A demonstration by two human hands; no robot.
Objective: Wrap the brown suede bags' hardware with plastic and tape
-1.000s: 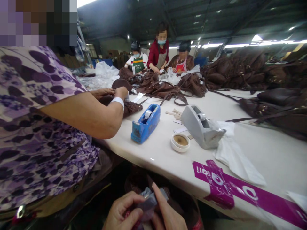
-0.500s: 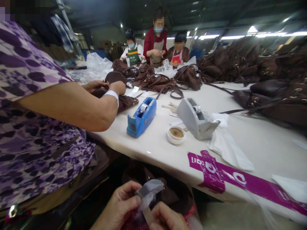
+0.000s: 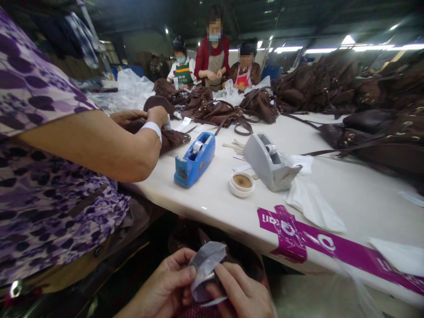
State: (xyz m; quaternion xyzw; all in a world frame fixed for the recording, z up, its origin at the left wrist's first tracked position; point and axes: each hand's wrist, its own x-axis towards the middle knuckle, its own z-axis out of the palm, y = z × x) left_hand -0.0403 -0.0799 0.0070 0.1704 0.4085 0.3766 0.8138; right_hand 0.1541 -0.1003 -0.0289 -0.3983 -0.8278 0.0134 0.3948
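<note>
Low at the front, below the table edge, my left hand (image 3: 170, 282) pinches a thin translucent white wrapping sheet (image 3: 210, 258) between thumb and fingers. My right hand (image 3: 243, 289) is closed on the sheet's right side, its fingers pressed against it. A narrow pale strip (image 3: 213, 302) sticks out beneath the right fingers; its far end is hidden. What the sheet covers is mostly out of sight. Behind both hands, a dark brown bag (image 3: 247, 256) lies in shadow below the table.
A blue tape dispenser (image 3: 195, 161), a grey tape dispenser (image 3: 268, 165) and a small round tub (image 3: 241, 183) stand on the white table (image 3: 212, 194). Close on the left, a co-worker's arm (image 3: 122, 145) handles a brown bag. Brown bags (image 3: 380, 141) pile up at right; several people work behind.
My right fingers have moved up onto the sheet, which is spread wider. The strip, earlier upright between my hands, now lies nearly level below my right fingers.
</note>
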